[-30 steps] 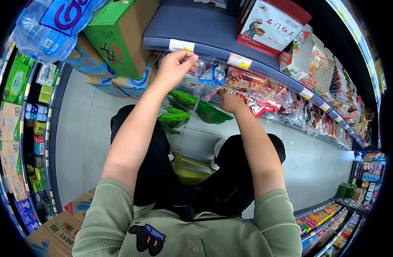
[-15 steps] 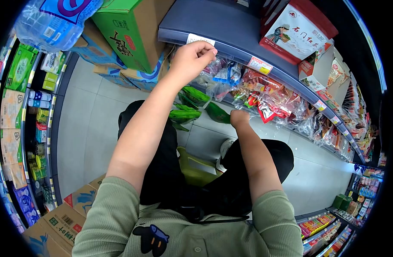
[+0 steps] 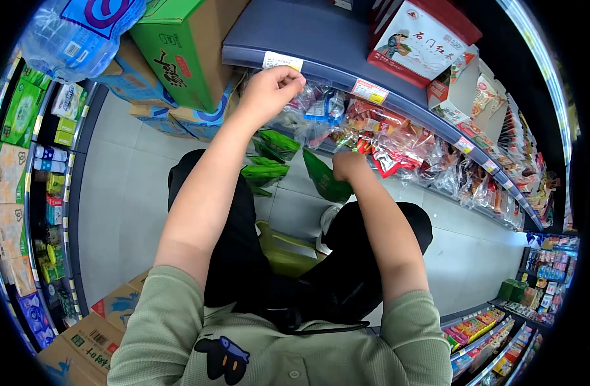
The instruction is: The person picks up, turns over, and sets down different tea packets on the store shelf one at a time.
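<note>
My right hand [image 3: 350,166] is closed on the edge of a green packet [image 3: 324,178], which hangs above the floor between my knees and the lower shelf. More green packets [image 3: 267,168] lie just left of it, below my left forearm. My left hand [image 3: 272,93] is at the front edge of the dark shelf [image 3: 295,38], just under a price label [image 3: 283,61]. Its fingers are curled in with nothing visible in them; whether it touches the shelf edge I cannot tell.
Clear plastic-wrapped snack packs [image 3: 398,138] fill the lower shelf. Red and white boxes [image 3: 424,42] stand above at the right. A green carton [image 3: 179,58] and bottled water [image 3: 76,38] are at the left. Cardboard boxes [image 3: 86,341] sit behind my left side.
My right hand has lifted slightly, and the green packet in it now hangs more steeply. My left hand stays curled by the shelf edge. The whole view has shifted a little.
</note>
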